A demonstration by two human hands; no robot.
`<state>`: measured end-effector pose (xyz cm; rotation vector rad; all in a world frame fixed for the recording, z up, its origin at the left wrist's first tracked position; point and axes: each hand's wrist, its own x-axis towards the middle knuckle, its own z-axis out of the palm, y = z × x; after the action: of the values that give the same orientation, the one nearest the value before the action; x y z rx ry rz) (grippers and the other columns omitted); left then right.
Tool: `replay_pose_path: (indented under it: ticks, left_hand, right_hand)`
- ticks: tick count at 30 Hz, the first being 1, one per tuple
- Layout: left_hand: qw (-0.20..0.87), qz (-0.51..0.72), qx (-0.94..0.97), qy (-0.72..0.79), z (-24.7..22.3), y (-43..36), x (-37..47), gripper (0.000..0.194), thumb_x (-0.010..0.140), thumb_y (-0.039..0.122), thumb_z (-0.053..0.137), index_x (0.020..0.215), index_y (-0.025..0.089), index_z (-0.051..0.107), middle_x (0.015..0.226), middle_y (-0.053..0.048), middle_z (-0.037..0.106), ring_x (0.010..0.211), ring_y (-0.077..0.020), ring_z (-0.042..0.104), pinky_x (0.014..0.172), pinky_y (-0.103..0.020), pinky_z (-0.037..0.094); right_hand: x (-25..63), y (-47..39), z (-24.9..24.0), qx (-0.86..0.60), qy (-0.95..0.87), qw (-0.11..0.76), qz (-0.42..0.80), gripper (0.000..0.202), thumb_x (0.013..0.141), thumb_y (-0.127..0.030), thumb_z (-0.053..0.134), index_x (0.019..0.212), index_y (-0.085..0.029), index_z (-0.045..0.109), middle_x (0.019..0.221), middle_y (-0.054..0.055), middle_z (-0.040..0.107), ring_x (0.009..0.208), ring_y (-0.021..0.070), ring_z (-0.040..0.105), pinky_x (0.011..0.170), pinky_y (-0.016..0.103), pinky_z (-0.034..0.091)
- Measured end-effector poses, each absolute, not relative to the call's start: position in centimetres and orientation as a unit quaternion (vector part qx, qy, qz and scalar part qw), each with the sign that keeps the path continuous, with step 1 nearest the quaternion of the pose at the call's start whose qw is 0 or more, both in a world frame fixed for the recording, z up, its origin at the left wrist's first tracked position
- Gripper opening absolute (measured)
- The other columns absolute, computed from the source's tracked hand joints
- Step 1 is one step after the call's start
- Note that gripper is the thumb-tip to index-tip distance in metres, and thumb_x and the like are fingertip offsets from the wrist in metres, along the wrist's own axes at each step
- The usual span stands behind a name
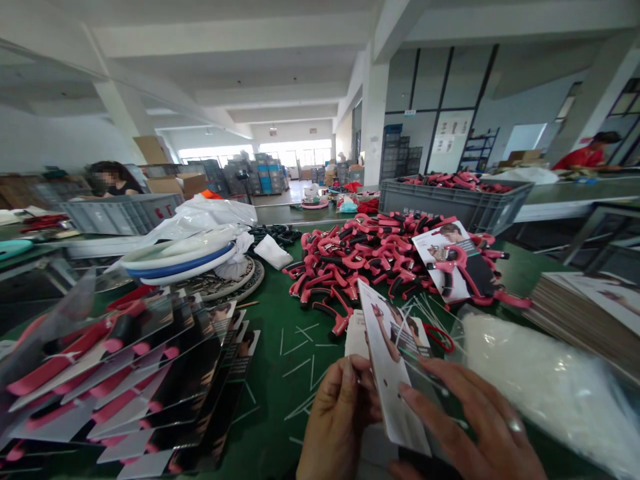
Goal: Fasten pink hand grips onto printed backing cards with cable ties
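Observation:
A printed card point(385, 380) stands tilted between my two hands, above the green table. My left hand point(337, 417) is closed, pinching at the card's left edge; whether a thin tie is also in its fingers is too small to tell. My right hand point(475, 420), with a ring on one finger, lies against the card's right side, its fingers stretched out and apart. Small holes show in the card near the right fingertips. White ties point(425, 313) lie behind the card, beside a red loop point(440, 339). More cards point(356, 333) lie just behind it.
Pink-and-black handled tools point(370, 253) are heaped beyond my hands, one on a card point(445, 260). Carded tools point(190, 360) are stacked left. A clear bag point(540, 373) and card stack point(585, 313) sit right. Behind are a grey crate point(455, 203) and two people point(585, 159).

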<state>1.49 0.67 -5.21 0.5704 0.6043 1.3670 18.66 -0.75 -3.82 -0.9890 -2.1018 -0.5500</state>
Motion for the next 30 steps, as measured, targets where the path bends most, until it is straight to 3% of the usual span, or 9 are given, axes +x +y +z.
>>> replay_pose_path:
  ticks: [5, 9, 16, 22, 30]
  left_hand:
    - [0.721, 0.588, 0.255, 0.264, -5.4, 0.7, 1.4, 0.033, 0.071, 0.039, 0.072, 0.093, 0.018, 0.060, 0.058, 0.007, 0.056, 0.046, -0.0049, 0.053, 0.049, -0.016, 0.043]
    - [0.736, 0.524, 0.309, 0.297, -5.4, 0.6, 1.2, 0.035, 0.066, 0.043, 0.074, 0.074, 0.015, 0.055, 0.052, 0.004, 0.059, 0.041, -0.0047, 0.053, 0.042, -0.014, 0.039]
    - [0.754, 0.463, 0.344, 0.316, -5.1, 1.0, 1.5, 0.042, 0.061, 0.050, 0.074, 0.077, 0.012, 0.063, 0.052, 0.005, 0.055, 0.038, -0.0030, 0.052, 0.039, -0.012, 0.039]
    - [0.735, 0.467, 0.387, 0.303, -4.7, 1.0, 1.6, 0.038, 0.067, 0.048, 0.072, 0.079, 0.013, 0.067, 0.056, 0.004, 0.056, 0.042, -0.0019, 0.053, 0.045, -0.012, 0.042]
    - [0.696, 0.475, 0.428, 0.328, -3.0, 0.9, 2.0, 0.047, 0.063, 0.055, 0.070, 0.079, 0.011, 0.067, 0.056, 0.003, 0.055, 0.045, -0.0048, 0.053, 0.046, -0.016, 0.041]
  right_hand:
    - [17.4, 0.4, -4.2, -0.343, -0.835, 0.388, -0.188, 0.033, 0.077, -0.024, 0.057, 0.109, -0.017, 0.057, 0.099, 0.010, 0.067, 0.090, 0.0223, 0.062, 0.079, 0.035, 0.049]
    - [17.8, 0.5, -5.4, -0.363, -0.817, 0.427, -0.137, 0.033, 0.080, -0.019, 0.054, 0.112, -0.015, 0.053, 0.105, 0.013, 0.062, 0.098, 0.0218, 0.058, 0.082, 0.033, 0.050]
    - [18.7, 0.0, -6.4, -0.347, -0.812, 0.464, -0.065, 0.037, 0.080, -0.011, 0.054, 0.117, -0.016, 0.052, 0.111, 0.013, 0.057, 0.104, 0.0231, 0.056, 0.084, 0.034, 0.051]
    - [18.5, -0.3, -5.6, -0.359, -0.783, 0.509, 0.005, 0.034, 0.081, -0.010, 0.053, 0.114, -0.021, 0.054, 0.108, 0.010, 0.060, 0.100, 0.0211, 0.059, 0.083, 0.031, 0.052]
    - [18.6, -0.6, -5.3, -0.410, -0.719, 0.553, 0.091, 0.023, 0.083, -0.023, 0.056, 0.105, -0.026, 0.061, 0.104, 0.005, 0.066, 0.094, 0.0224, 0.065, 0.080, 0.029, 0.055]
